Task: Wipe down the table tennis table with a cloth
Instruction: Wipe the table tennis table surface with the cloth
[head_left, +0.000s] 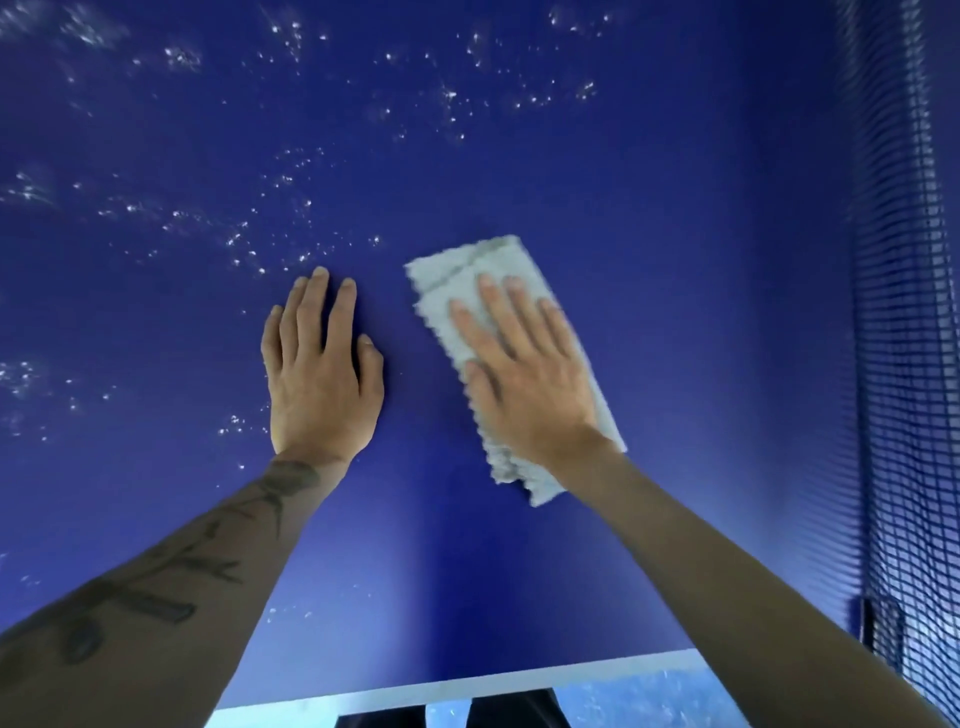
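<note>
Table (649, 171): smooth, flat, deep blue surface is seen, edged by a white line at the near side; white specks and smears are scattered over its left and far parts.
Net (898, 364): dark open mesh is stretched along the right edge.
Cloth (447, 275): pale grey, nubby, rectangular, with ragged edges; it is laid flat on the table, right of centre.
Right hand (524, 374): fingers are spread and pressed flat on the cloth, not curled around it.
Left hand (322, 364): palm is laid flat on the bare table just beside the cloth, fingers extended, nothing held.
</note>
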